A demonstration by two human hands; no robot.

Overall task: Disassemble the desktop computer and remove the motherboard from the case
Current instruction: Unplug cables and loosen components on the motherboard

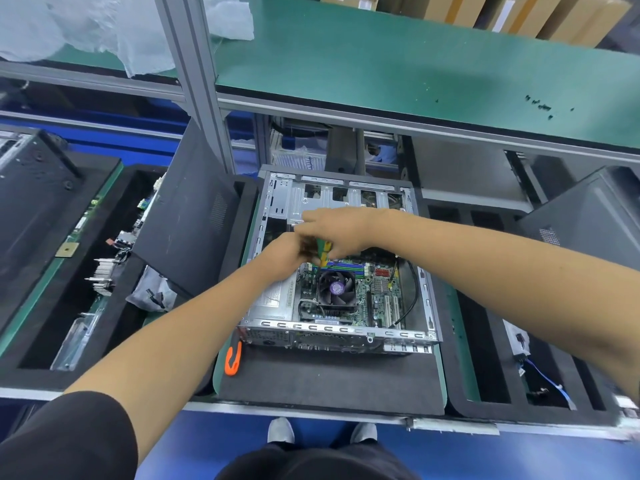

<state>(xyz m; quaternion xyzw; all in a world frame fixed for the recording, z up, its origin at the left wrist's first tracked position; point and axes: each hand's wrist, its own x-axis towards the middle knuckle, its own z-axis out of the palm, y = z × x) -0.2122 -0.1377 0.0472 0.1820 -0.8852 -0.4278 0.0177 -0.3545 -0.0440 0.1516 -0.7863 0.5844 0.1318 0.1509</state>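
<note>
Both hands (332, 233) grip green module (323, 252) over mobo (367, 292), mid-case (273, 320).

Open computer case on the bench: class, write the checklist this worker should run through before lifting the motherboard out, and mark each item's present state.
1. Side panel off the case: ok.
2. Motherboard exposed from above: ok.
3. Cooler fan removed: not ok, still mounted.
4. Black cable clear of the board: not ok, it loops across it.
5. Memory sticks out: cannot tell; left hand and right hand meet there on something green, blurred.
6. Board screws out: cannot tell.
</note>
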